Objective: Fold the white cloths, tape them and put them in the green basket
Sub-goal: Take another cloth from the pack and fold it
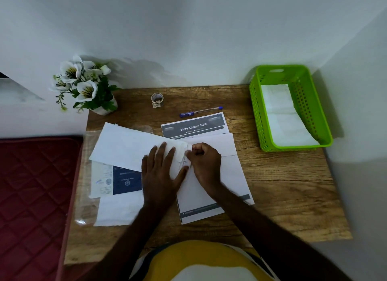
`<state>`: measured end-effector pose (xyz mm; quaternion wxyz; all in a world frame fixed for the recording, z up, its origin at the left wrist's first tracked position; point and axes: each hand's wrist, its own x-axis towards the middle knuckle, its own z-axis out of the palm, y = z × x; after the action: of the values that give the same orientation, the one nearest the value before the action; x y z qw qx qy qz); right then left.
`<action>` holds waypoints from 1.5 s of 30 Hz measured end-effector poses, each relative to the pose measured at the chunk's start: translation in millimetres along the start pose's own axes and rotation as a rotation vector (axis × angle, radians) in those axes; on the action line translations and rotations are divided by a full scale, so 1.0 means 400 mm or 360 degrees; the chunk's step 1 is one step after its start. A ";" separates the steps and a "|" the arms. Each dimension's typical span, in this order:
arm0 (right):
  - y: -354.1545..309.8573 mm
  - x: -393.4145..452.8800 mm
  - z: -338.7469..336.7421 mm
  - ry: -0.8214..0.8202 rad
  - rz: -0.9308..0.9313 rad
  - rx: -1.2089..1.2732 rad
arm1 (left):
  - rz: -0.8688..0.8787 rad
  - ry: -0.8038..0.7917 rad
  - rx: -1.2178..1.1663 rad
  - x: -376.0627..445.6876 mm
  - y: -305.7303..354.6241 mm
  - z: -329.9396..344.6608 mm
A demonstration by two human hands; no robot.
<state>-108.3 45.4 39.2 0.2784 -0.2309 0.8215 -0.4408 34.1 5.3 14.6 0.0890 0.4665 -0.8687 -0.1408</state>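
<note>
A long white cloth [123,145], folded into a strip, lies slanted across the middle of the wooden table [282,182]. My left hand [160,171] presses flat on its right end with straight fingers. My right hand [204,162] sits just to the right, fingers curled, pinching the cloth's end. A roll of tape [157,99] stands near the back edge. The green basket [290,107] at the back right holds folded white cloths [282,115].
Printed sheets [209,176], one headed "Store Kitchen Cloth", lie under the hands. A blue pen [200,111] lies behind them. A clear packet with a blue card [125,181] and more white cloth [119,211] lies front left. A flower pot [83,85] stands back left; a maroon mattress [31,197] borders the left.
</note>
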 end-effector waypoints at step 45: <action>0.040 0.009 -0.179 0.0308 0.0267 -0.0657 | -0.0096 0.0095 0.0111 -0.003 0.010 0.013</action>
<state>-160.3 94.0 57.5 0.1809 -0.1706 0.9333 -0.2589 30.1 9.2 11.2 0.0944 0.4994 -0.8555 -0.0991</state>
